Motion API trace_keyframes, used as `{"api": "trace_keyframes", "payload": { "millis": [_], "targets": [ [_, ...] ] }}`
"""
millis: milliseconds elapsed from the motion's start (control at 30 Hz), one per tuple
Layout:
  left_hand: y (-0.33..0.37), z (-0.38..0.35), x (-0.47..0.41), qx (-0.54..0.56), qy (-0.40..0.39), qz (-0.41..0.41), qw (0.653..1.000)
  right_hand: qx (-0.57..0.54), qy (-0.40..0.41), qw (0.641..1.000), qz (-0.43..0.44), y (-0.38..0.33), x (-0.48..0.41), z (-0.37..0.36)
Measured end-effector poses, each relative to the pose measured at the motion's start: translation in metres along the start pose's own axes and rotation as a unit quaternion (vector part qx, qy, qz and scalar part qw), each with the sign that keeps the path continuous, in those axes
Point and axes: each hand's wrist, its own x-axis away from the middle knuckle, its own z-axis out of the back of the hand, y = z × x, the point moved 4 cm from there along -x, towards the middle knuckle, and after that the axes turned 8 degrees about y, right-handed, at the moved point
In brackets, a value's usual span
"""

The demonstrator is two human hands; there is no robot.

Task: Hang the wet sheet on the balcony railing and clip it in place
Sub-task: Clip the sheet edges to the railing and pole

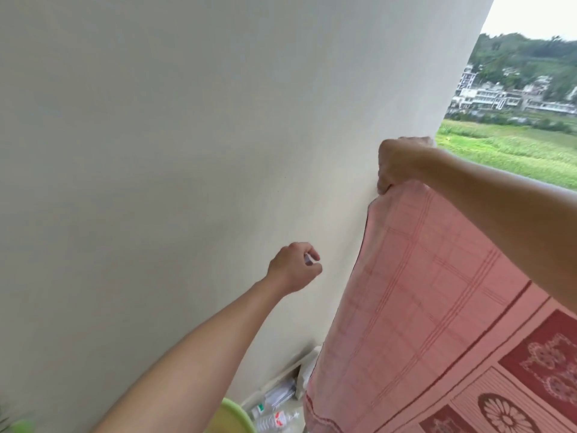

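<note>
A pink sheet (415,295) with a checked weave and dark red flower panels hangs down on the right, draped over the railing, which it hides. My right hand (398,165) pinches the sheet's top left corner, close against the white wall. My left hand (295,267) hovers lower and to the left of the sheet's edge, apart from it, fingers curled on a small white clip (309,260) that is mostly hidden by the fingers.
A white wall (187,135) fills the left and centre, right beside the sheet. On the floor below lie plastic bottles (274,417) and the rim of a green basin (237,415). Beyond the balcony lie green fields (512,145) and buildings.
</note>
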Motion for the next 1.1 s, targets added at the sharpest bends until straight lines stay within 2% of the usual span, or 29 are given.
{"api": "trace_keyframes", "payload": {
  "millis": [100, 167, 333, 400, 567, 700, 867, 967, 1100],
  "targets": [
    [0.022, -0.01, -0.038, 0.146, -0.022, -0.004, 0.989, -0.158, -0.002, 0.987, 0.003, 0.004, -0.019, -0.009],
    [0.042, -0.017, -0.056, 0.228, -0.067, -0.01, 0.971, -0.221, 0.001, 0.975, 0.014, 0.009, -0.025, -0.003],
    [0.085, -0.036, -0.094, 0.315, -0.227, -0.01, 0.922, -0.292, 0.013, 0.956, 0.023, 0.015, -0.021, 0.012],
    [0.091, -0.045, -0.102, 0.338, -0.265, -0.011, 0.903, -0.293, 0.006, 0.956, 0.017, 0.016, -0.019, 0.008],
    [0.079, -0.054, -0.105, 0.39, -0.255, -0.009, 0.885, -0.331, 0.049, 0.942, -0.026, 0.015, -0.021, 0.015],
    [0.072, -0.061, -0.101, 0.416, -0.245, -0.012, 0.876, -0.387, 0.027, 0.92, -0.051, -0.002, -0.021, 0.024],
    [0.066, -0.071, -0.092, 0.416, -0.268, -0.004, 0.869, -0.356, 0.02, 0.934, -0.022, -0.022, -0.02, 0.011],
    [0.06, -0.073, -0.093, 0.432, -0.236, 0.015, 0.87, -0.29, 0.005, 0.957, 0.004, -0.031, -0.024, 0.002],
    [0.055, -0.068, -0.096, 0.444, -0.203, 0.006, 0.873, -0.278, -0.041, 0.96, -0.016, -0.037, -0.023, -0.011]
  ]
}}
